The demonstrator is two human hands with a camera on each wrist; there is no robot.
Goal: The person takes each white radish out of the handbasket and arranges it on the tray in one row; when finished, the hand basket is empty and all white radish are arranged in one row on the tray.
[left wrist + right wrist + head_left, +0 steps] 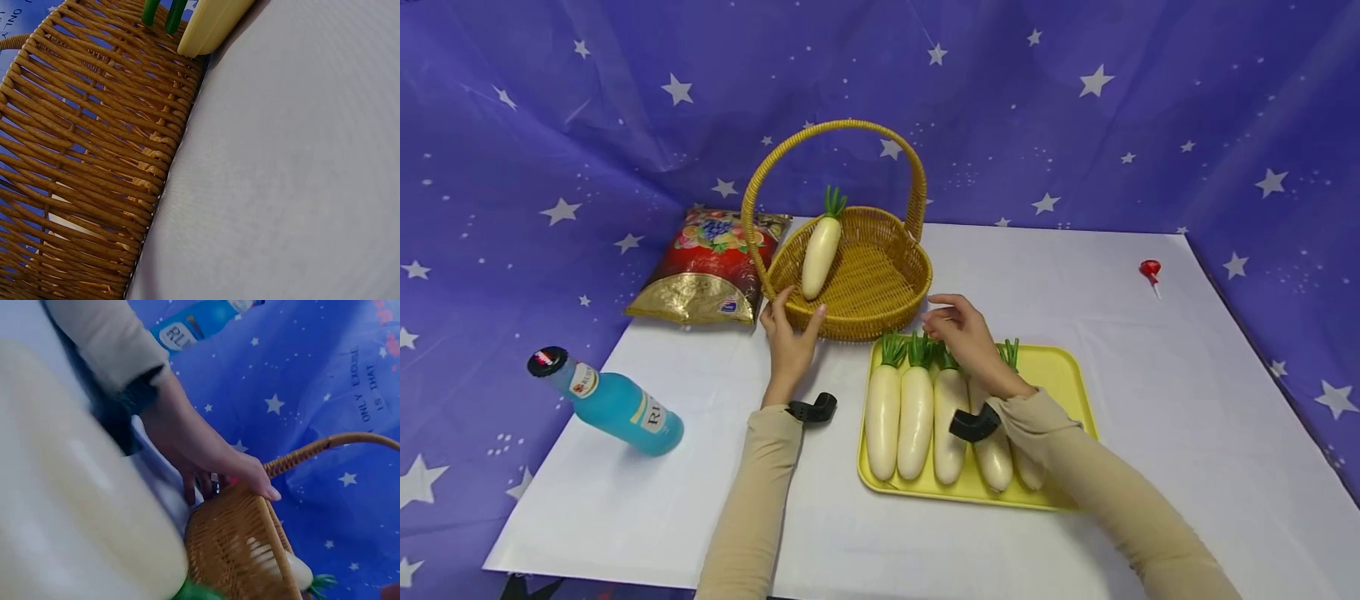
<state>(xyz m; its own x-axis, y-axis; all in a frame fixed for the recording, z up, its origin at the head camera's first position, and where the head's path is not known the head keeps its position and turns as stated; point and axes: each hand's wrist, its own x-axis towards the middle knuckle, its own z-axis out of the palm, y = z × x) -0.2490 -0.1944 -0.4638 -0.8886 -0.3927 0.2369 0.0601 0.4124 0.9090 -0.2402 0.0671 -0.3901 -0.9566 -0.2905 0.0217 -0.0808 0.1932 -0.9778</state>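
A brown wicker basket [872, 321] with a tall arched handle stands at the back middle, one white radish [822, 258] with green tops leaning inside it. My left hand [790, 346] holds the basket's near left rim; the right wrist view shows that hand's thumb [265, 487] over the edge and its other fingers down the outer wall. Several more white radishes [915, 425] lie side by side on a yellow tray [1060, 375]. Above their leafy ends hovers my right hand [966, 333], fingers loosely bent with nothing seen in them, close to the basket's right side.
Left of the basket lies a red and gold bag [707, 267] with fruit pictures. A blue bottle [632, 412] with a dark cap is at the left of the white table [1187, 417]. A red lollipop [1150, 270] lies at the far right. A starry blue cloth [1000, 108] hangs behind.
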